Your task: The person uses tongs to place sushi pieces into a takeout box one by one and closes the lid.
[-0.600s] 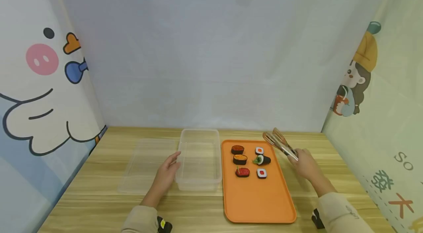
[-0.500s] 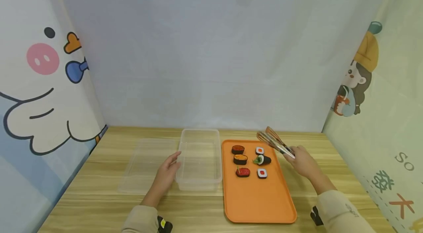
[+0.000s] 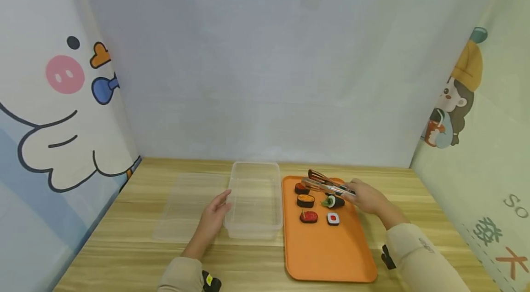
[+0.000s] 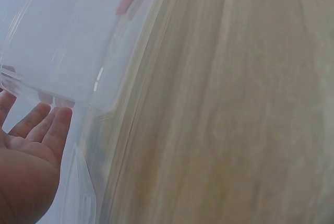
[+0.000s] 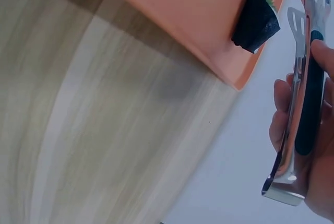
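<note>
Backdrop (image 3: 265, 76): it was lit softly and evenly, with faint shading in its folds and a paler stretch low down.
Wooden table (image 3: 248, 264): it looked moderately bright from my head; in my left wrist view, its grain smeared into soft streaks.
Orange tray (image 3: 331, 255): its colour was strong from my head, paler and pinker in my right wrist view, where a soft shadow ran beside it.
Clear box (image 4: 62, 51): it looked milky and low in contrast, with small white glints.
Tongs (image 5: 300, 104): highlights shone on the metal close up; from my head, the ends looked slightly blurred.
Left hand (image 4: 31, 166): mine showed soft shading across the palm.
</note>
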Demonstrator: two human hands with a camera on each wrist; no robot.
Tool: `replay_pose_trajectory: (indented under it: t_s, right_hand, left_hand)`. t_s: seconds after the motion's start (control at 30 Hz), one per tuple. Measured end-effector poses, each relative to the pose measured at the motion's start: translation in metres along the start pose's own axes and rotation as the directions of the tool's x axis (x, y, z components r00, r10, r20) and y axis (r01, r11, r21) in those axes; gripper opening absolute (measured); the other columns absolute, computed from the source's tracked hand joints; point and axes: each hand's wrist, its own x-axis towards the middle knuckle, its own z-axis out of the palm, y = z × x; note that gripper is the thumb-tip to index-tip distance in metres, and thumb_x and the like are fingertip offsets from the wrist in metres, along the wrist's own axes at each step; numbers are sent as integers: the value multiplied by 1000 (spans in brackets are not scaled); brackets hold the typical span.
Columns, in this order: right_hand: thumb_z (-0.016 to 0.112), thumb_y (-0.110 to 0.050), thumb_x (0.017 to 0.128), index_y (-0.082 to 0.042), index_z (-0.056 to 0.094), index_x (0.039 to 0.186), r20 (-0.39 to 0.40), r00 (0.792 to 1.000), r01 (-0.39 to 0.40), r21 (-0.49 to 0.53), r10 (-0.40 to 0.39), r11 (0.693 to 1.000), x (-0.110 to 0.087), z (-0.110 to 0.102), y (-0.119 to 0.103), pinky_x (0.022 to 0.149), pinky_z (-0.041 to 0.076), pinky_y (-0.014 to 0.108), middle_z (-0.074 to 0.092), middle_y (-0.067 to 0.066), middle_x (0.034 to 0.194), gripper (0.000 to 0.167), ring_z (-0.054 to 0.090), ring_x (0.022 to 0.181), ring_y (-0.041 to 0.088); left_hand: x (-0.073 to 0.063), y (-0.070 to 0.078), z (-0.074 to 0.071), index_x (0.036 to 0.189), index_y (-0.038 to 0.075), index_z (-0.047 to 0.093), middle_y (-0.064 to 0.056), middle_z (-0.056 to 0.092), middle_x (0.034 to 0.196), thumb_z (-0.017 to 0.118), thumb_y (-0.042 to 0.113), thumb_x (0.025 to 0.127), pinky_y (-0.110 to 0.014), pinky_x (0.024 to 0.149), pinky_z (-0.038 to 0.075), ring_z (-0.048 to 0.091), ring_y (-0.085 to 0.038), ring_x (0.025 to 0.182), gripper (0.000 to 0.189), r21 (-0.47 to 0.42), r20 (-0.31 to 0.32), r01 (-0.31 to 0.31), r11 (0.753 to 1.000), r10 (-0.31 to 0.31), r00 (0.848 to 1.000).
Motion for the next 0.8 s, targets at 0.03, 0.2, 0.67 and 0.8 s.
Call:
replay_pose_trajectory:
  t_s: [0.03, 0.2, 0.67, 0.8]
  right_hand:
    - [59, -20, 99, 12, 56, 125, 7, 1000, 9, 3, -9, 1000, 1, 0, 0, 76, 49, 48, 56, 19, 109, 41, 58, 93, 32]
    - [58, -23, 100, 10, 56, 128, 64, 998, 12, -40, -9, 999, 9, 0, -2, 88, 47, 55, 53, 28, 123, 44, 55, 108, 42]
    - [61, -23, 97, 4, 64, 123, 29, 999, 21, -169, -16, 985, 22, 2, -5, 78, 51, 50, 60, 19, 114, 37, 61, 96, 35]
    - [60, -22, 98, 4, 63, 124, -5, 999, 31, -151, -32, 988, 23, -3, -10, 79, 51, 51, 61, 20, 115, 37, 61, 97, 36]
  left_hand:
    - [2, -5, 1, 142, 3, 47, -29, 40, 144, 53, 10, 101, -55, 106, 33, 37, -46, 132, 43, -1, -5, 0, 1000, 0, 1000]
    - [2, -5, 2, 144, 3, 45, -28, 38, 146, 52, 11, 101, -55, 107, 32, 36, -45, 133, 44, -2, 2, 1, 1000, -1, 1000]
    - [4, -6, 0, 143, 5, 47, -27, 39, 146, 53, 11, 101, -53, 107, 33, 36, -45, 133, 43, -15, 14, 5, 1000, -4, 1000]
    - [2, -4, -1, 145, 3, 44, -28, 37, 147, 52, 11, 101, -54, 107, 31, 34, -46, 134, 45, -22, 17, 6, 1000, -6, 1000]
